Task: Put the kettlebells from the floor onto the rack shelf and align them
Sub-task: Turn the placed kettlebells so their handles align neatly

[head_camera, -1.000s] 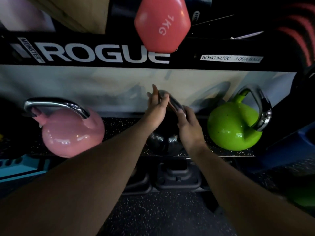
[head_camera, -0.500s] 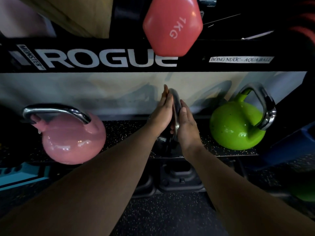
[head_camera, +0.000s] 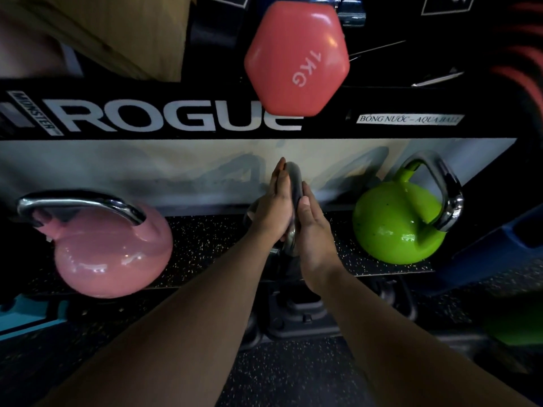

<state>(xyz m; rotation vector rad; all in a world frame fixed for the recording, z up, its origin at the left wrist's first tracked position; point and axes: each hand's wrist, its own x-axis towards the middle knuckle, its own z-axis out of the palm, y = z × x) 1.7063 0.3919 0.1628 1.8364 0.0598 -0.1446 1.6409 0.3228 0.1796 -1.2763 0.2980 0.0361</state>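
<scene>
The dark kettlebell (head_camera: pixel 289 259) stands on the rack shelf (head_camera: pixel 205 245), between the pink kettlebell (head_camera: pixel 111 254) and the green kettlebell (head_camera: pixel 396 224). The left hand (head_camera: pixel 274 210) and right hand (head_camera: pixel 314 230) press flat, fingers extended, against opposite sides of its chrome handle (head_camera: pixel 295 183). This two-sided hold likely serves to turn the handle into line with its neighbours.

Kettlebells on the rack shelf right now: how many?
3: pink kettlebell at left, dark kettlebell in the middle between left hand and right hand, green kettlebell at right. Others may sit out of view.
</scene>
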